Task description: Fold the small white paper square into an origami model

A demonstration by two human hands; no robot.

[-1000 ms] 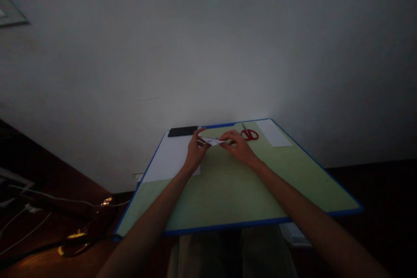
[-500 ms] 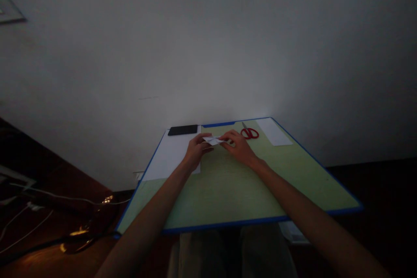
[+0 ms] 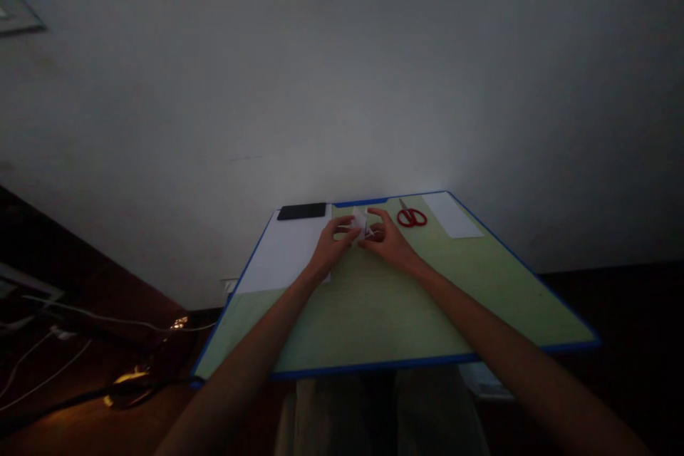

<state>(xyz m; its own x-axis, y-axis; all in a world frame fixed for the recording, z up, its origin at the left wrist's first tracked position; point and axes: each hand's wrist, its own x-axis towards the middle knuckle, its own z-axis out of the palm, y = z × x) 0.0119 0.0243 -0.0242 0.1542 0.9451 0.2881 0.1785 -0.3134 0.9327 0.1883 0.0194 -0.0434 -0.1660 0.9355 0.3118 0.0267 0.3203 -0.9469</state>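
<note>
A small piece of folded white paper [image 3: 359, 219] is held up between my hands over the far part of the table. My left hand [image 3: 332, 242] pinches it from the left, thumb in front and fingers behind. On the other side, my right hand [image 3: 391, 241] curls round the paper's right edge, index finger at its top and thumb at its bottom. The paper's exact folds are too dim and small to make out. Red-handled scissors [image 3: 411, 216] lie just beyond my right hand, blades pointing away.
The light green table [image 3: 374, 320] has a blue edge and stands against a wall. A large white sheet [image 3: 278, 256] lies at the left, with a black phone-like slab [image 3: 302, 211] on its far end. A white paper strip [image 3: 453, 216] lies far right. Cables [image 3: 133, 324] run at lower left.
The folded paper has turned from lying nearly flat to standing upright between my hands. My left fingers have shifted their hold, and my right fingers have opened wider around it.
</note>
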